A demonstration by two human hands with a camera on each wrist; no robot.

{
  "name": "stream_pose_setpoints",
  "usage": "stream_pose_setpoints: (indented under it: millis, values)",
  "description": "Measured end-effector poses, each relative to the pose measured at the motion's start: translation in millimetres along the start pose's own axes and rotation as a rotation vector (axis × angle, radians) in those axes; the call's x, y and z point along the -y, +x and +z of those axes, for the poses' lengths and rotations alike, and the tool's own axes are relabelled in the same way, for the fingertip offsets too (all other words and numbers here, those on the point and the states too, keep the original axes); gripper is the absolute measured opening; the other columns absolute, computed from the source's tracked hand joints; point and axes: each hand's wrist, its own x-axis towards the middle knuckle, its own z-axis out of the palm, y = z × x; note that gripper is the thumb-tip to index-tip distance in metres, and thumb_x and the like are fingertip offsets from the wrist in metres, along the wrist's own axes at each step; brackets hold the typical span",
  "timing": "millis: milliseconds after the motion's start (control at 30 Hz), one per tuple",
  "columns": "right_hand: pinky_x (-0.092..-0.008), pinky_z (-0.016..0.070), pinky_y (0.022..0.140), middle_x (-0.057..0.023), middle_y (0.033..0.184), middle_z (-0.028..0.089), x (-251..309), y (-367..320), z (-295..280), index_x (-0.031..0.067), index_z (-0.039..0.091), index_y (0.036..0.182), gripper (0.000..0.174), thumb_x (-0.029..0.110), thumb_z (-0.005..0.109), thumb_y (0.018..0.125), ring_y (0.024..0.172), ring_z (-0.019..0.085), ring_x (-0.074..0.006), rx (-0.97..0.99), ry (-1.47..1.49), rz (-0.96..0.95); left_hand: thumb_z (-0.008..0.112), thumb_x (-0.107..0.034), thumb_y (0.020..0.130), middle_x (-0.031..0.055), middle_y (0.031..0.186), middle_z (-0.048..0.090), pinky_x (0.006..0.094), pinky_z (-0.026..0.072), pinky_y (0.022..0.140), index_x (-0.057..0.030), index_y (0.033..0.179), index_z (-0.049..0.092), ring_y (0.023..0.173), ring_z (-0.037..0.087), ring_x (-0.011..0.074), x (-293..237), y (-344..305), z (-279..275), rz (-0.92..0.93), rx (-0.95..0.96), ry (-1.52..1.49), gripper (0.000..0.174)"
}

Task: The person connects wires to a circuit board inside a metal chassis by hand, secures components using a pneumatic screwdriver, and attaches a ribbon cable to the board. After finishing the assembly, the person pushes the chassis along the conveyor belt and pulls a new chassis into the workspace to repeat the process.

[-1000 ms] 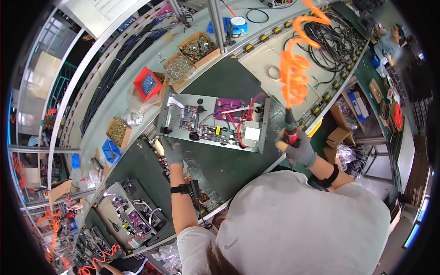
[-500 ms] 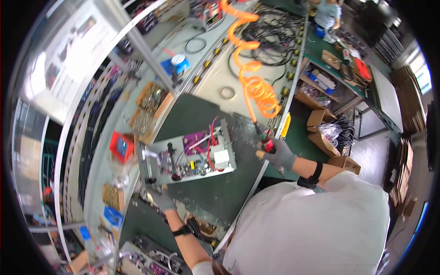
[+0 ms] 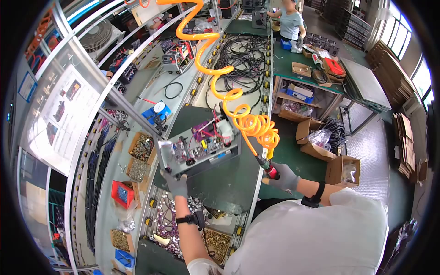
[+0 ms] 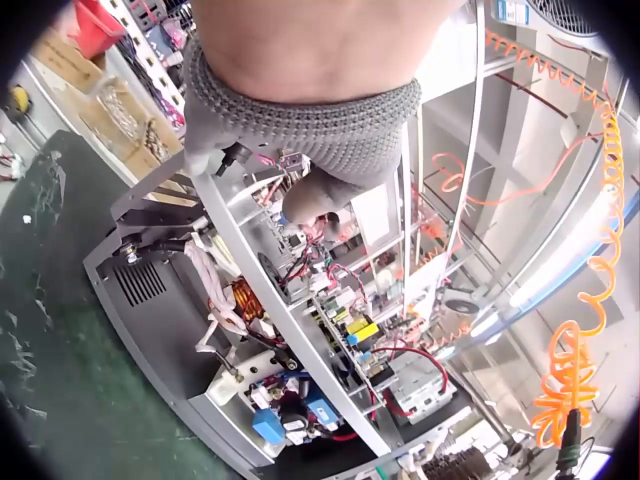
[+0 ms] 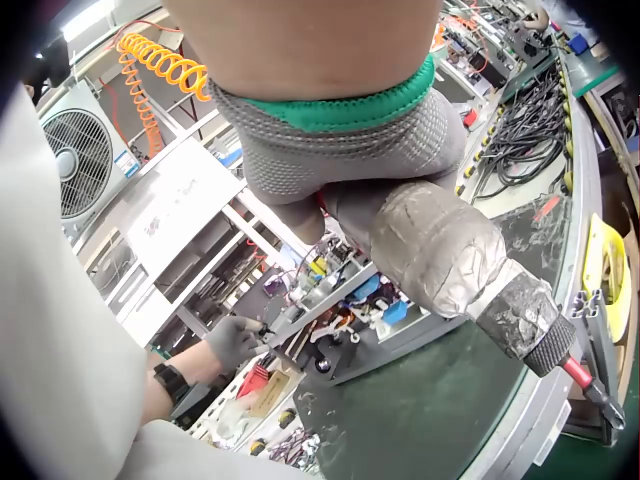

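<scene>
The left gloved hand (image 3: 176, 184) grips the lower left corner of an opened metal chassis (image 3: 215, 158) full of circuit boards. In the left wrist view its fingers (image 4: 312, 195) reach over the chassis rail (image 4: 262, 280); a coil and blue parts show in a lower compartment. The chassis stands tilted on the green work board (image 3: 220, 185). Away to its right, the right gloved hand (image 3: 286, 178) holds a red air screwdriver (image 3: 272, 172) on an orange coiled hose. The right wrist view shows the tool's taped body (image 5: 435, 245), its bit (image 5: 600, 400) pointing away from the chassis.
Boxes of small screws (image 3: 142, 149) and a red bin (image 3: 123, 194) stand left of the chassis. Below the left forearm are loose connectors (image 3: 167, 220) and a box of brass parts (image 3: 216, 245). Black cables (image 3: 243, 59) lie behind; another person (image 3: 289, 25) stands at the far bench.
The chassis has gone from lying flat to tilted, its side and lower compartment now showing. The left hand stays at its corner; the right hand still holds the screwdriver. The head view has turned.
</scene>
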Motion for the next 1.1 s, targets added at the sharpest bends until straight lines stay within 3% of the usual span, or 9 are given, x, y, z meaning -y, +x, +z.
stream_pose_setpoints:
  millis: [133, 267, 433, 567, 633, 667, 767, 967, 1100]
  values:
    - [-0.0333, 0.0462, 0.069, -0.0103, 0.078, 0.061, -0.3, -4.0, -1.9, 0.0049, 0.06, 0.098, 0.041, 0.035, 0.072, 0.073, 0.069, 0.057, -0.022, -0.009, 0.019, 0.02, 0.065, 0.001, 0.071, 0.0149, 0.139, 0.037, 0.0269, 0.0332, 0.098, -0.0093, 0.146, 0.002, 0.119, 0.042, 0.0233, -2.8, 59.7, 36.2, 0.14, 0.311, -0.185, 0.098]
    - [-0.0337, 0.0465, 0.069, -0.0117, 0.078, 0.061, -10.5, -7.1, -8.1, 0.0057, 0.059, 0.099, 0.041, 0.035, 0.071, 0.072, 0.071, 0.059, -0.0253, -0.03, -0.023, 0.016, 0.059, -0.004, 0.078, 0.019, 0.15, 0.014, 0.0273, 0.016, 0.107, -0.009, 0.145, 0.001, 0.139, 0.014, 0.0234, 5.7, 66.4, 84.6, 0.0, 0.533, -0.199, 0.089]
    - [-0.0361, 0.0468, 0.066, -0.0142, 0.074, 0.061, -30.6, 1.6, -11.4, 0.004, 0.058, 0.095, 0.039, 0.032, 0.071, 0.07, 0.068, 0.06, -0.0285, -0.039, -0.059, -0.066, 0.059, -0.025, 0.079, 0.0256, 0.121, 0.053, 0.0331, 0.0405, 0.091, -0.0087, 0.144, 0.019, 0.111, 0.053, 0.0332, 48.7, -13.4, 101.0, -0.191, 0.592, 0.27, 0.077]
    - [-0.0331, 0.046, 0.063, -0.011, 0.071, 0.06, -50.6, 24.9, -4.2, 0.0026, 0.055, 0.091, 0.037, 0.028, 0.073, 0.071, 0.061, 0.056, -0.022, 0.048, -0.04, -0.064, 0.057, -0.024, 0.079, 0.0262, 0.113, 0.057, 0.0352, 0.0423, 0.088, -0.01, 0.143, 0.022, 0.105, 0.056, 0.0356, 97.8, -108.1, 41.5, -0.29, 0.454, 0.25, 0.074]
    - [-0.0306, 0.0458, 0.061, -0.01, 0.072, 0.06, -53.6, 35.1, -0.9, 0.0003, 0.055, 0.096, 0.039, 0.026, 0.073, 0.072, 0.062, 0.055, -0.0182, 0.103, -0.111, -0.071, 0.054, -0.022, 0.08, 0.0247, 0.114, 0.057, 0.0372, 0.0416, 0.089, -0.0072, 0.14, 0.027, 0.106, 0.056, 0.0355, 121.0, -156.9, 14.6, -0.634, 0.322, 0.386, 0.068]
    - [-0.03, 0.0456, 0.06, -0.0089, 0.073, 0.06, -54.2, 41.3, 1.7, -0.0005, 0.055, 0.098, 0.04, 0.025, 0.073, 0.072, 0.062, 0.054, -0.0165, 0.107, -0.056, -0.092, 0.051, -0.021, 0.08, 0.0235, 0.113, 0.057, 0.0373, 0.0421, 0.089, -0.0051, 0.137, 0.033, 0.105, 0.056, 0.0353, 171.0, -193.2, 10.8, -0.547, 0.044, 0.085, 0.063]
    - [-0.0279, 0.0449, 0.059, -0.0057, 0.073, 0.059, -65.1, 67.3, 25.6, -0.0018, 0.055, 0.102, 0.041, 0.021, 0.073, 0.073, 0.063, 0.052, -0.0115, 0.177, -0.042, -0.205, 0.051, -0.021, 0.079, 0.0236, 0.113, 0.057, 0.0365, 0.0424, 0.088, -0.0037, 0.134, 0.037, 0.105, 0.056, 0.035, 207.1, -282.4, -24.6, -0.771, -0.179, 0.18, 0.06]
    - [-0.0253, 0.0438, 0.06, -0.0022, 0.071, 0.056, -45.8, 91.2, 76.6, 0.0028, 0.056, 0.097, 0.031, 0.014, 0.072, 0.072, 0.062, 0.05, -0.0103, 0.488, 0.127, -0.398, 0.056, -0.023, 0.076, 0.0213, 0.111, 0.059, 0.0374, 0.0435, 0.085, -0.0046, 0.131, 0.043, 0.102, 0.058, 0.0313, 144.2, -408.2, -19.4, -0.97, -0.663, -0.009, 0.06]
    - [-0.025, 0.0439, 0.06, -0.0012, 0.072, 0.056, -24.7, 92.9, 105.7, 0.0027, 0.056, 0.098, 0.033, 0.014, 0.072, 0.072, 0.062, 0.051, -0.0094, 0.664, 0.004, -0.464, 0.058, -0.014, 0.08, 0.0144, 0.107, 0.058, 0.0334, 0.0463, 0.076, -0.0056, 0.13, 0.042, 0.09, 0.058, 0.0217, 177.5, -467.7, 19.8, -1.151, -0.873, -0.296, 0.053]
